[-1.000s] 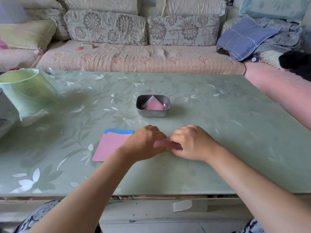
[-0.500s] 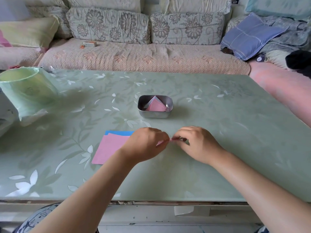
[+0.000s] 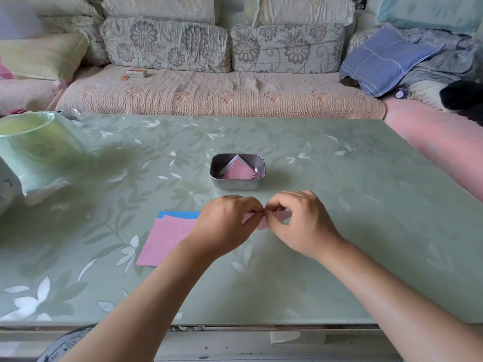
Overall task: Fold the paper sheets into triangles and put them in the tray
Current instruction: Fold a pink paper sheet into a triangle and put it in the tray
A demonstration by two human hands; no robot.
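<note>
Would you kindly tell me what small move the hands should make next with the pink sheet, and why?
Probably lay the pinched edges flat and run a finger along the crease. The left hand and right hand both pinch the pink sheet, which looks only partly folded, so it seems not ready for the tray.

Worktop (image 3: pixel 339 231) is wearing a glossy green cover with a white leaf print. Green plastic-lined bin (image 3: pixel 36 145) is sitting at its far-left corner. It could be just a bag over a tub, as the frame edge is distorting it. Sofa (image 3: pixel 222 95) is running along behind, with a pink quilted throw covering the seat. Floral cushions (image 3: pixel 164 44) are leaning against its back. Small box (image 3: pixel 136 73) is lying on the seat, left of centre. Yellow pillow (image 3: pixel 44 54) is lying far left, blue checked pillow (image 3: pixel 384 58) is leaning at right, and a dark bundle (image 3: pixel 462 96) is sitting beyond it.
</note>
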